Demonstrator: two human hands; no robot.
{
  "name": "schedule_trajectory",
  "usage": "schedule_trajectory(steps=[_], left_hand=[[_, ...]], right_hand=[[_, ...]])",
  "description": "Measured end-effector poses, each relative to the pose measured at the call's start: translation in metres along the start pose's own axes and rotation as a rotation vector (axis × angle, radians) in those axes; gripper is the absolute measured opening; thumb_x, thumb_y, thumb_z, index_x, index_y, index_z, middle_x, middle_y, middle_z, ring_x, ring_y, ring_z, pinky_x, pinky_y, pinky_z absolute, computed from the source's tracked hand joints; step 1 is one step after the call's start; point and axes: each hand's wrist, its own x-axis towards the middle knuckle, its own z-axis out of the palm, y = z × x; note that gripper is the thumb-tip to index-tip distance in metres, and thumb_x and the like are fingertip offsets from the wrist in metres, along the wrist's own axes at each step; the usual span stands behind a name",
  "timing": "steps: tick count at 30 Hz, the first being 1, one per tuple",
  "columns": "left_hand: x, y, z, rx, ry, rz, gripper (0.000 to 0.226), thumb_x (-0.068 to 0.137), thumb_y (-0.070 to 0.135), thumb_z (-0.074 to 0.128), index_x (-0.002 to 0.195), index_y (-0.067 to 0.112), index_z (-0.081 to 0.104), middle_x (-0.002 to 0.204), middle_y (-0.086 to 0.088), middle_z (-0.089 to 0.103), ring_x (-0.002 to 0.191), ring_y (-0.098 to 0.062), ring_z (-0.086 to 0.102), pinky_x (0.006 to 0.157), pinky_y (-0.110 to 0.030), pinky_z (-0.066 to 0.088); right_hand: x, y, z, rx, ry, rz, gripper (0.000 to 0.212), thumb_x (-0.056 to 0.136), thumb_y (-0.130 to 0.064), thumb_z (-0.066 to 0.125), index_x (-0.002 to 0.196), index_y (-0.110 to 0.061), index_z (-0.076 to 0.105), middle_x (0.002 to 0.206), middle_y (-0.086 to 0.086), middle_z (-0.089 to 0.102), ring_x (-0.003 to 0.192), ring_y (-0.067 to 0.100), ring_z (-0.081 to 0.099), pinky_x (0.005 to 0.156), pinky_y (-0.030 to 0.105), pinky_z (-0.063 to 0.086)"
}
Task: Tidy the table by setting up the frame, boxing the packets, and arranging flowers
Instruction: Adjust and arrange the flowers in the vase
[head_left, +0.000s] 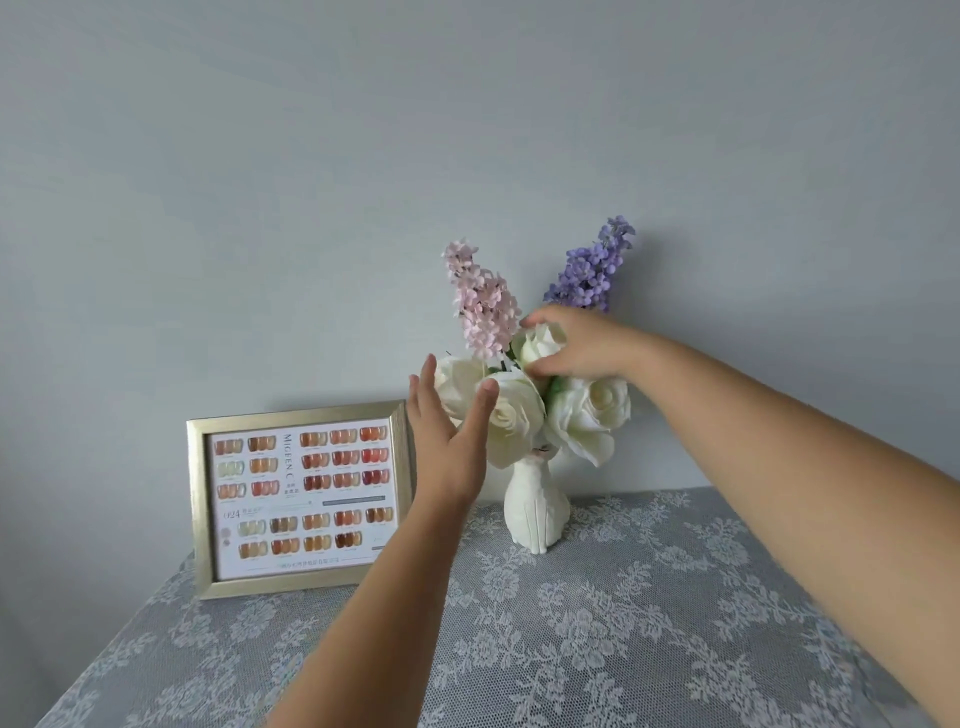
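Observation:
A white vase (535, 512) stands at the back of the table and holds white roses (587, 415), a pink flower spike (485, 301) and a purple flower spike (595, 267). My right hand (582, 345) is cupped around a small white rose (535, 343) at the top of the bunch. My left hand (447, 431) is open, fingers up, against the left side of the roses. A gold picture frame (298, 501) with a nail colour chart stands upright to the left of the vase.
The table wears a grey lace cloth (597, 623). A plain pale wall (363, 156) rises right behind the vase and frame. The table's left edge falls away near the frame.

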Motion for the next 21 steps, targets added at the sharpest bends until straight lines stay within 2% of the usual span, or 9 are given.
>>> schedule_trajectory(steps=[1,2,4,7,10,13,16,18,21], left_hand=[[0.003,0.002,0.0,-0.011,0.001,-0.016,0.087,0.072,0.068,0.062,0.147,0.042,0.027,0.16,0.001,0.02,0.147,-0.01,0.017,0.117,-0.039,0.023],[0.005,0.003,0.001,0.019,-0.003,-0.009,0.084,0.072,0.064,0.065,0.145,0.043,0.031,0.16,0.0,0.022,0.145,-0.012,0.021,0.114,-0.038,0.026],[0.007,0.004,0.001,0.108,-0.028,0.024,0.071,0.073,0.053,0.068,0.138,0.048,0.041,0.16,-0.002,0.018,0.137,-0.001,0.02,0.104,-0.028,0.024],[0.007,0.004,0.005,0.125,-0.077,0.009,0.067,0.068,0.045,0.063,0.131,0.053,0.044,0.161,0.003,0.01,0.14,-0.002,0.011,0.105,-0.033,0.022],[0.003,0.003,0.008,0.115,-0.08,-0.001,0.071,0.065,0.045,0.059,0.133,0.048,0.041,0.161,0.005,0.007,0.147,-0.009,0.003,0.112,-0.039,0.018],[-0.003,0.004,0.009,0.103,-0.072,0.009,0.07,0.065,0.045,0.059,0.132,0.048,0.04,0.161,0.006,0.004,0.147,-0.009,0.0,0.116,-0.041,0.016],[-0.006,0.003,0.008,0.104,-0.079,0.009,0.066,0.068,0.043,0.062,0.13,0.051,0.039,0.161,0.009,0.002,0.148,-0.012,0.0,0.117,-0.049,0.02],[-0.008,0.003,0.006,0.095,-0.083,0.001,0.065,0.07,0.043,0.064,0.129,0.053,0.039,0.16,0.012,-0.001,0.149,-0.012,-0.001,0.116,-0.054,0.023],[-0.009,0.004,0.005,0.086,-0.075,0.007,0.06,0.072,0.041,0.065,0.124,0.056,0.041,0.16,0.012,-0.003,0.149,-0.01,-0.003,0.116,-0.053,0.024]], right_hand=[[0.004,-0.003,0.002,-0.031,0.0,-0.001,0.054,0.074,-0.026,0.072,0.125,-0.029,0.053,0.122,-0.001,0.056,0.102,0.018,0.056,0.08,0.026,0.044],[0.008,-0.006,0.003,-0.051,0.016,-0.006,0.048,0.075,-0.022,0.07,0.12,-0.027,0.055,0.116,0.0,0.058,0.097,0.019,0.057,0.075,0.026,0.045],[0.014,-0.012,-0.001,-0.053,0.077,-0.023,0.037,0.075,-0.016,0.067,0.11,-0.023,0.06,0.108,-0.001,0.059,0.092,0.019,0.056,0.071,0.025,0.044],[0.022,-0.02,-0.015,0.036,0.172,-0.006,0.025,0.073,-0.016,0.07,0.094,-0.025,0.061,0.095,-0.006,0.059,0.083,0.015,0.055,0.059,0.022,0.038],[0.023,-0.026,-0.012,0.05,0.221,0.034,0.037,0.067,-0.03,0.079,0.1,-0.021,0.064,0.096,-0.002,0.062,0.072,0.014,0.056,0.05,0.019,0.039],[0.023,-0.032,-0.009,0.086,0.287,0.081,0.055,0.059,-0.035,0.086,0.1,-0.007,0.063,0.103,0.007,0.066,0.07,0.021,0.067,0.038,0.022,0.042],[0.024,-0.044,-0.026,0.185,0.389,0.121,0.046,0.059,-0.03,0.087,0.095,-0.014,0.063,0.094,0.006,0.062,0.036,0.009,0.06,0.028,0.016,0.038],[0.022,-0.052,-0.039,0.144,0.439,0.134,0.043,0.062,-0.033,0.084,0.096,-0.019,0.062,0.087,-0.001,0.06,0.031,0.007,0.055,0.026,0.012,0.031],[0.015,-0.061,-0.042,-0.049,0.374,0.156,0.041,0.063,-0.038,0.076,0.093,-0.015,0.061,0.081,0.002,0.064,0.051,0.019,0.064,0.047,0.023,0.051]])
